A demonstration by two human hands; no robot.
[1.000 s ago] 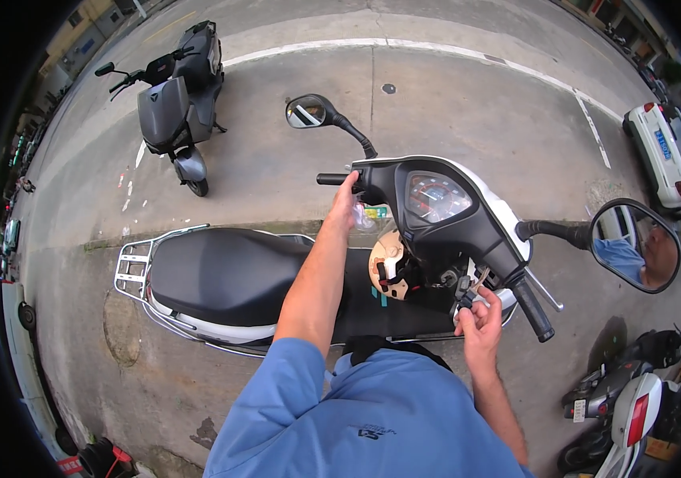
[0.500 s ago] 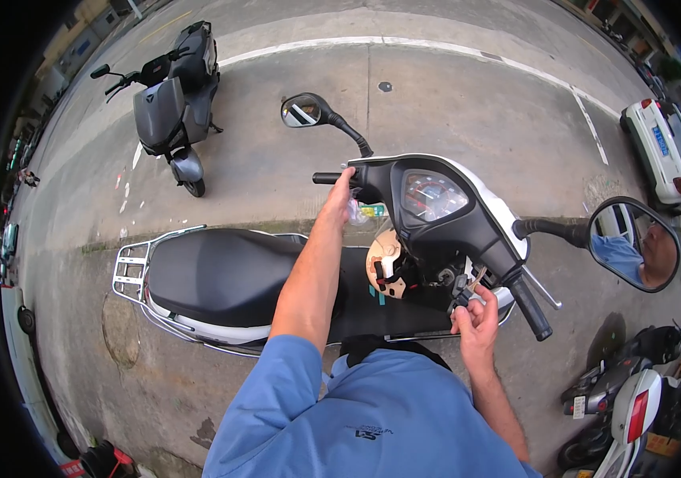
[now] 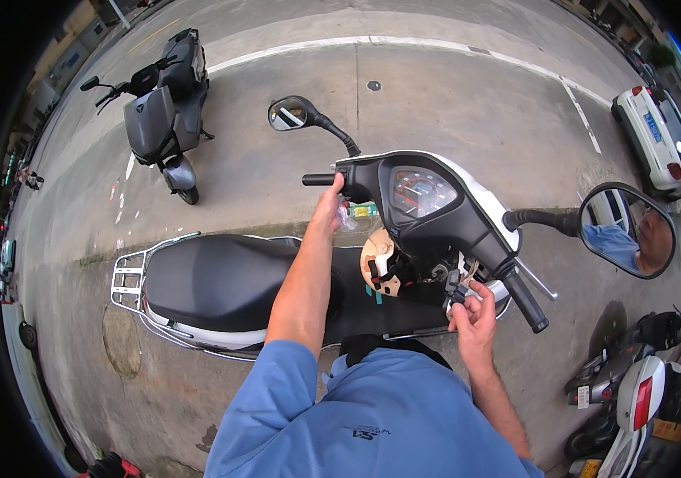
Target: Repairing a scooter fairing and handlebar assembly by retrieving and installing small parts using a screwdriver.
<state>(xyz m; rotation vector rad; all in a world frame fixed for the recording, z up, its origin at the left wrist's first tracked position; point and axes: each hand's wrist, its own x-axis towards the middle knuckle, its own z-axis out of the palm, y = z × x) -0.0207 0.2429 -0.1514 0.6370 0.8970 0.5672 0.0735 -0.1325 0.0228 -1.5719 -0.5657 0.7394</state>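
A white and black scooter (image 3: 428, 219) stands side-on in front of me. My left hand (image 3: 327, 210) reaches to its far handlebar, thumb against the switch housing (image 3: 346, 177) just inside the black grip (image 3: 318, 180). The fingers are largely hidden beneath the bar. Below the dashboard (image 3: 418, 191), my right hand (image 3: 476, 316) is closed with bent fingers at a dark bunch of what look like key fobs (image 3: 457, 287), by the ignition area. Its exact hold is partly hidden. A cream helmet (image 3: 375, 269) rests in the footwell between my hands.
The near grip (image 3: 528, 304) and brake lever (image 3: 538, 279) jut toward my right. A long mirror (image 3: 627, 230) extends beyond them. The black seat (image 3: 217, 282) lies to my left. A grey scooter (image 3: 151, 123), a white car (image 3: 649, 143) and another scooter (image 3: 637, 398) are parked around.
The view has shifted slightly, so the scooter and surroundings sit a little further left. Both hands keep nearly the same places, with the right fingers slightly moved at the dark bunch.
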